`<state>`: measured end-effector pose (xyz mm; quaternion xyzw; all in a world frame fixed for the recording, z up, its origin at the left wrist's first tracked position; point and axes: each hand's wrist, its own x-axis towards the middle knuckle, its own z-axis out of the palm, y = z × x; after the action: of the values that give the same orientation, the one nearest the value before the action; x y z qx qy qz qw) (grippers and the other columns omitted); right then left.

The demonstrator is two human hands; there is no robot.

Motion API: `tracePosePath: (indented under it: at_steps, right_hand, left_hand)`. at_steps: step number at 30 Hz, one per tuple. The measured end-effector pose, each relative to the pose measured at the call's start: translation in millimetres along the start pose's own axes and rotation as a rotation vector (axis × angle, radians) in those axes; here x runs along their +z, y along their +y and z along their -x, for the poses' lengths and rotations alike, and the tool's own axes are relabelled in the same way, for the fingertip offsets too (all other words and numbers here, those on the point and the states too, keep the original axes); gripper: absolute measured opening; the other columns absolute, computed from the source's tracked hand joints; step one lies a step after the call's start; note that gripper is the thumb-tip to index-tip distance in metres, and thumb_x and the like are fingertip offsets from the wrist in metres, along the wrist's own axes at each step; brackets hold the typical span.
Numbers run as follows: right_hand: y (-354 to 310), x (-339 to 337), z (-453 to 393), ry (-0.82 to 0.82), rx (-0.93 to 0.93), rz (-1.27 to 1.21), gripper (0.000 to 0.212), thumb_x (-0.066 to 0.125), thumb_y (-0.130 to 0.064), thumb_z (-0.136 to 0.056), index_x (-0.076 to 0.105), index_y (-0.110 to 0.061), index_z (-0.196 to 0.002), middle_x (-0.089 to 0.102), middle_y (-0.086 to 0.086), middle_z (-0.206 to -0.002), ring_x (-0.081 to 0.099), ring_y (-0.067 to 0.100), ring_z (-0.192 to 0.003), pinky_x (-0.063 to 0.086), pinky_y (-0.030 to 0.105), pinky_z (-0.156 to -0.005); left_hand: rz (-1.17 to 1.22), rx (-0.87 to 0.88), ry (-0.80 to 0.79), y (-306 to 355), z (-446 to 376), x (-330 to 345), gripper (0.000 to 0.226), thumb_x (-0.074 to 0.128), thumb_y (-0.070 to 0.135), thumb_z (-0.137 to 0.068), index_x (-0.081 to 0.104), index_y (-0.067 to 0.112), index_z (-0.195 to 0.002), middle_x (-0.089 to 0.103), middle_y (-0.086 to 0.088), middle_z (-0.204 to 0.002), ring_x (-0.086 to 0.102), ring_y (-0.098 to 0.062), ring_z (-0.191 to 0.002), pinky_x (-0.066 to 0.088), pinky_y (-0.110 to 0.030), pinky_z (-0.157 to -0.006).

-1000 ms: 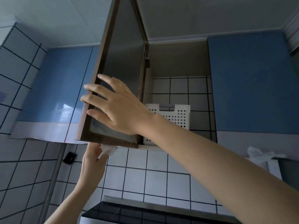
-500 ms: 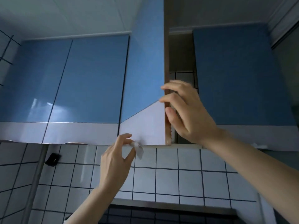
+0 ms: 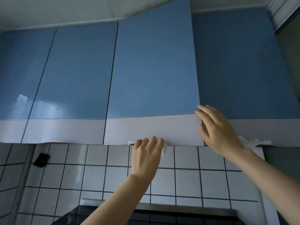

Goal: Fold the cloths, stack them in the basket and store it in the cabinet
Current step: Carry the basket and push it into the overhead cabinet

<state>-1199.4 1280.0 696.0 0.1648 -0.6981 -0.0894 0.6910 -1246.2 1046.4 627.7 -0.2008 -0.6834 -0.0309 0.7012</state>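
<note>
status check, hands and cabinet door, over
Right hand open, fingers on cabinet door edge. Left hand pinching white tissue under door's bottom edge. Door nearly closed, basket out of sight.

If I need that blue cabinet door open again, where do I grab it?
Hook fingers under the cabinet door at its white bottom lip, coming from below near the right edge; no handle shows, and that corner sits slightly proud of its neighbour.

the cabinet door [image 3: 152,67] is glossy blue with a pale lower band (bottom edge peeling). it sits nearly flush with its neighbours.
</note>
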Motion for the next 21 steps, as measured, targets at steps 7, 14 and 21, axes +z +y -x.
tracePosePath:
  at_steps: [7,14,21]
  right_hand:
    - [15,30,5,-0.081,0.051,0.052,0.047,0.038,-0.026,-0.090,0.052,-0.004,-0.129,0.048,0.009,-0.140,0.048,0.029,-0.121,0.037,0.039,-0.101]
    - [27,56,13,-0.182,0.061,0.086,0.053,0.036,-0.030,-0.090,0.047,-0.005,-0.136,0.043,0.008,-0.146,0.046,0.032,-0.126,0.039,0.045,-0.104]
    - [26,66,15,-0.154,0.089,0.152,0.053,0.036,-0.028,-0.090,0.043,-0.009,-0.139,0.039,0.005,-0.148,0.042,0.034,-0.128,0.038,0.046,-0.102]
  left_hand:
    - [-0.055,0.010,0.060,6,0,35,0.047,0.014,-0.008,-0.073,0.055,0.015,-0.073,0.048,-0.002,-0.066,0.042,-0.023,-0.053,0.039,-0.032,-0.054]
    - [-0.038,-0.009,0.080,10,5,60,0.049,0.013,-0.008,-0.079,0.057,0.015,-0.076,0.053,-0.004,-0.075,0.044,-0.023,-0.057,0.043,-0.034,-0.060]
    - [-0.009,0.003,0.183,2,12,77,0.033,0.037,-0.008,-0.077,0.059,0.014,-0.086,0.057,-0.004,-0.081,0.050,-0.027,-0.072,0.046,-0.039,-0.083]
